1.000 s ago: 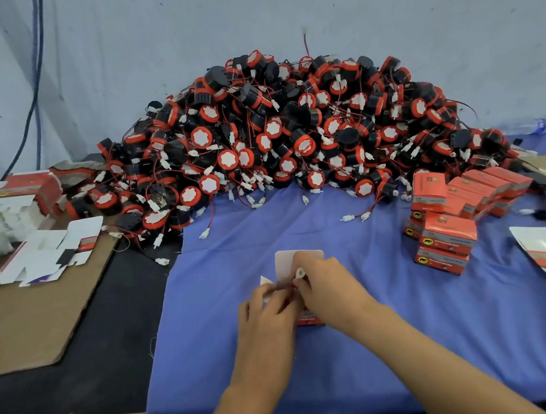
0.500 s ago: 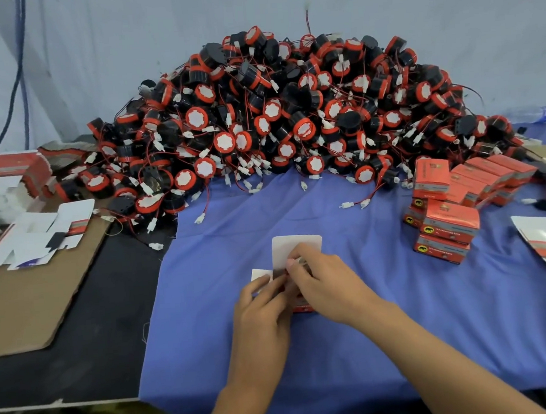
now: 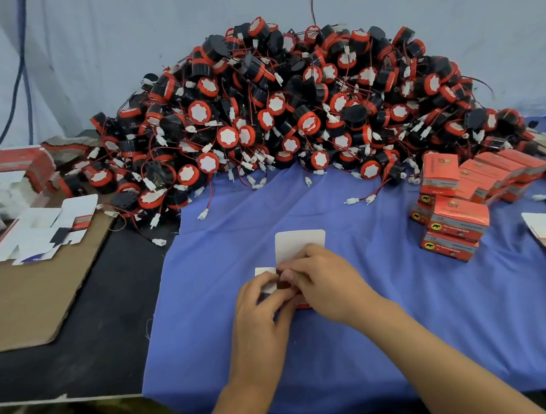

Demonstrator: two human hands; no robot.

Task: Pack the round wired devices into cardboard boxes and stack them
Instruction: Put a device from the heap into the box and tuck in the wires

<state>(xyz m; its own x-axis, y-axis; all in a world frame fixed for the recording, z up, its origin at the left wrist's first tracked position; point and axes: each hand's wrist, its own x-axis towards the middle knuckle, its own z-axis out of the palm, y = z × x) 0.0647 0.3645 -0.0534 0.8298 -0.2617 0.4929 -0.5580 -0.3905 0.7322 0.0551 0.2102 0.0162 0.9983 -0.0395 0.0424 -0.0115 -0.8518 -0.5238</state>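
Since the earlier frame the white connector at the fingertips has gone from sight; both hands have stayed put. Left hand (image 3: 260, 309) and right hand (image 3: 327, 287) pinch the small cardboard box (image 3: 303, 305) on the blue cloth (image 3: 405, 327), fingers curled over its opening, white flap (image 3: 299, 244) raised. Pile of round wired devices (image 3: 290, 107) lies behind; packed boxes (image 3: 455, 222) are stacked right.

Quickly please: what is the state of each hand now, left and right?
Left hand: fingers curled, holding the open cardboard box.
Right hand: fingers curled on the same box, just below its raised flap.
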